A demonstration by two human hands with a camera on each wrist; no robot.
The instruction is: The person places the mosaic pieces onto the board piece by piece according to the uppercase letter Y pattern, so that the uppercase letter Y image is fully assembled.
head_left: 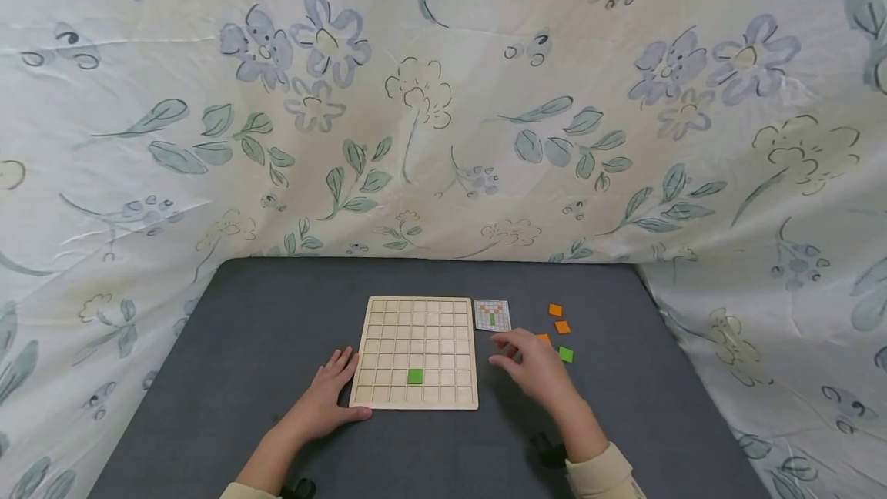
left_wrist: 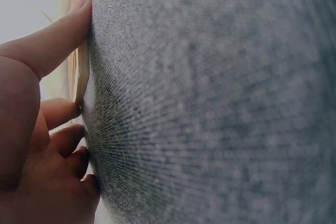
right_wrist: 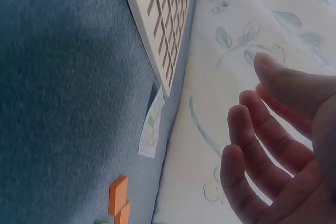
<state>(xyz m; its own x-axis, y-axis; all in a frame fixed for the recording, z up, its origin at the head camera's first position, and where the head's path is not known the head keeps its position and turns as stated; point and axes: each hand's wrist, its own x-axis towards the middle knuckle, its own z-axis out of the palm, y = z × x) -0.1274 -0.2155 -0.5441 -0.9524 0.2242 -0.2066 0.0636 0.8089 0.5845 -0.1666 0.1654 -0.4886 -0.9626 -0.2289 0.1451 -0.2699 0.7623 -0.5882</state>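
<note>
A wooden grid board (head_left: 388, 399) lies flat on the table, with one green square tile (head_left: 415, 376) in a cell of its lower part. Along the board's left edge and near corner rests my left hand (head_left: 324, 400), fingers straight and thumb spread; in the left wrist view its thumb (left_wrist: 65, 38) touches the board's rim. My right hand (head_left: 537, 370) hovers between the board and the loose tiles, fingers loosely bent and apart, holding nothing. The right wrist view confirms an empty gap between thumb and fingers. A small printed pattern card (head_left: 492, 316) lies by the board's upper right corner.
To the right lie orange tiles (head_left: 562, 326) and a green tile (head_left: 566, 354); one orange tile (head_left: 543, 338) is partly hidden behind my right hand. A dark grey cloth covers the table (head_left: 291, 306). Floral fabric (head_left: 443, 137) hangs behind and at both sides.
</note>
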